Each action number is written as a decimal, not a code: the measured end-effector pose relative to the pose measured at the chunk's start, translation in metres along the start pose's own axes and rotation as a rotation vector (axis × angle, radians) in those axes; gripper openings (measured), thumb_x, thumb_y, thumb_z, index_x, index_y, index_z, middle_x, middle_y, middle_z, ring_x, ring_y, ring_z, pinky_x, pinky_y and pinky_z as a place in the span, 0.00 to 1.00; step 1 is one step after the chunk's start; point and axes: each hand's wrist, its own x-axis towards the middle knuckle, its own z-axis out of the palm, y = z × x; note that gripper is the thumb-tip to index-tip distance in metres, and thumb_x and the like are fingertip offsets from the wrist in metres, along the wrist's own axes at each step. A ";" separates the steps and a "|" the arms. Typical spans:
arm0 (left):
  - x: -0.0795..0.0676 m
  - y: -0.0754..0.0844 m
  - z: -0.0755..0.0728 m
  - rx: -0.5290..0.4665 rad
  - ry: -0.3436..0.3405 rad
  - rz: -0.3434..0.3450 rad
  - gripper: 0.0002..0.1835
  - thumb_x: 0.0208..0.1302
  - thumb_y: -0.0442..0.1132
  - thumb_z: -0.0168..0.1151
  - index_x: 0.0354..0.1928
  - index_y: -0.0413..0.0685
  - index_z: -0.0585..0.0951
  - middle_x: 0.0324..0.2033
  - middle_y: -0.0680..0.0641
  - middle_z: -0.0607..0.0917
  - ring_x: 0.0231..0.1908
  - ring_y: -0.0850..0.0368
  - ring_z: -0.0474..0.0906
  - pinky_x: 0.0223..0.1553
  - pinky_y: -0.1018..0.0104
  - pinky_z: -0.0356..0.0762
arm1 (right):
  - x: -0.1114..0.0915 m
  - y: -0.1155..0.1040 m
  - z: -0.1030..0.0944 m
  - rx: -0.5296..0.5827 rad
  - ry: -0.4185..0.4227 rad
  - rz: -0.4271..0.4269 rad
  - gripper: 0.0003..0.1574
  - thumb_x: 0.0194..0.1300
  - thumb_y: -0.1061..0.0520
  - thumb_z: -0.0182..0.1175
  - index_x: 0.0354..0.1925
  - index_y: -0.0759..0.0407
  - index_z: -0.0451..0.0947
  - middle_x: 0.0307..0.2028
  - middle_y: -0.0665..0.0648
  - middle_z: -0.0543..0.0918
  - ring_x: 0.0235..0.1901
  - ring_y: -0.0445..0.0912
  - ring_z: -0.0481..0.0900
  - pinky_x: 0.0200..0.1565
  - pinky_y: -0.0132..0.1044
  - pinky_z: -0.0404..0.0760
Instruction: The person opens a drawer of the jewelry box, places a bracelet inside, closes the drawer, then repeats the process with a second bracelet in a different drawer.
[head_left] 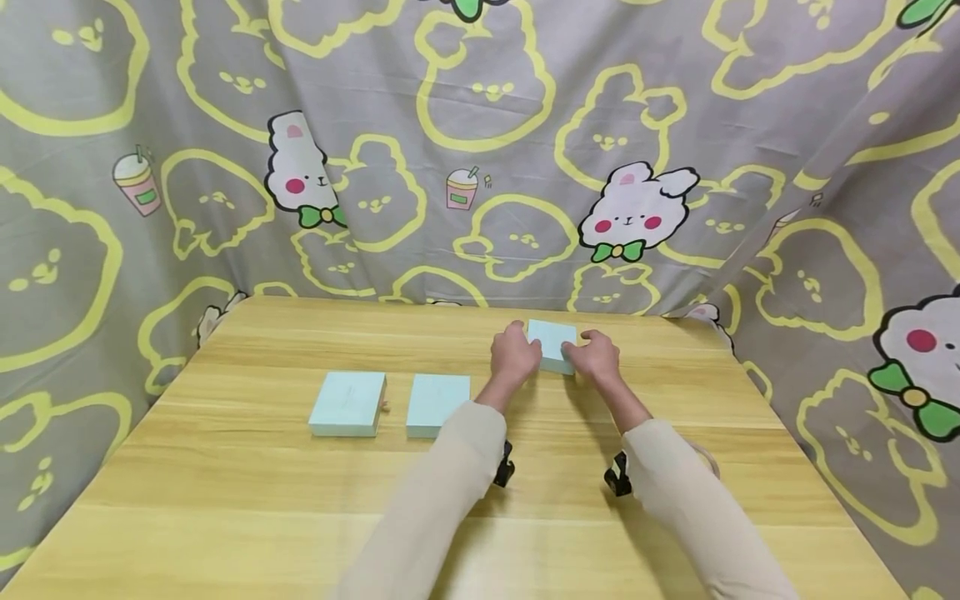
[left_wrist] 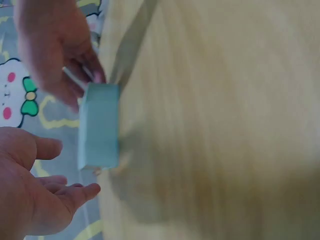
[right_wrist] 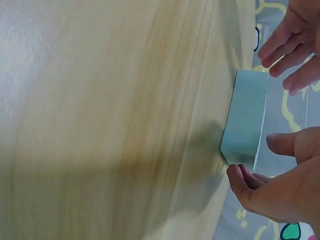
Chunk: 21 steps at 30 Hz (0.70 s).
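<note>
A light blue box (head_left: pixel 552 342) lies on the wooden table towards its back edge, between two hands. The left hand (head_left: pixel 516 354) is at its left end; in the left wrist view, that hand's thumb and fingers are spread and apart from the box (left_wrist: pixel 100 127). At the other end is the right hand (head_left: pixel 596 358). In the right wrist view, the right hand's relaxed fingertips (right_wrist: pixel 237 175) touch the box's near end, and its thumb stands off the side. A small tan piece (left_wrist: pixel 97 171) sticks out from the box's left end.
Two more light blue boxes, one at left (head_left: pixel 348 404) and one in the middle (head_left: pixel 435 400), lie on the table (head_left: pixel 225 500). The left sleeve partly covers the middle one. Beside the left box is a small tan tab (head_left: pixel 386 406). A patterned grey curtain (head_left: pixel 420 242) hangs behind.
</note>
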 end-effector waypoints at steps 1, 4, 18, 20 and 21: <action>-0.001 -0.001 0.003 -0.003 0.006 -0.005 0.25 0.72 0.41 0.60 0.67 0.38 0.74 0.46 0.35 0.88 0.40 0.44 0.84 0.46 0.55 0.85 | 0.000 0.000 0.001 0.003 -0.006 0.007 0.40 0.71 0.49 0.56 0.70 0.74 0.64 0.61 0.75 0.77 0.67 0.71 0.63 0.66 0.59 0.68; -0.004 -0.006 0.011 -0.009 0.014 -0.007 0.21 0.72 0.40 0.60 0.62 0.35 0.78 0.46 0.35 0.87 0.37 0.47 0.83 0.40 0.58 0.84 | 0.001 0.001 0.002 0.002 -0.014 0.021 0.39 0.70 0.51 0.57 0.69 0.73 0.66 0.65 0.75 0.74 0.67 0.71 0.63 0.67 0.59 0.68; 0.000 -0.013 0.015 0.062 -0.015 -0.002 0.14 0.70 0.40 0.63 0.47 0.34 0.84 0.32 0.40 0.85 0.25 0.55 0.74 0.26 0.68 0.72 | 0.000 -0.001 -0.002 0.016 -0.070 0.034 0.38 0.69 0.52 0.58 0.69 0.73 0.67 0.64 0.75 0.74 0.64 0.67 0.68 0.65 0.55 0.71; 0.000 -0.012 0.014 0.083 -0.033 -0.003 0.13 0.70 0.40 0.64 0.44 0.34 0.83 0.31 0.41 0.85 0.25 0.55 0.74 0.25 0.68 0.72 | 0.000 0.000 -0.004 0.012 -0.088 0.030 0.38 0.69 0.52 0.58 0.69 0.73 0.66 0.64 0.75 0.73 0.64 0.67 0.69 0.65 0.56 0.72; 0.000 -0.011 0.014 0.095 -0.040 -0.003 0.13 0.69 0.40 0.64 0.42 0.35 0.83 0.30 0.42 0.84 0.25 0.55 0.74 0.24 0.69 0.71 | -0.001 0.001 -0.005 0.009 -0.099 0.028 0.39 0.70 0.51 0.58 0.69 0.74 0.66 0.64 0.75 0.73 0.64 0.67 0.69 0.65 0.56 0.72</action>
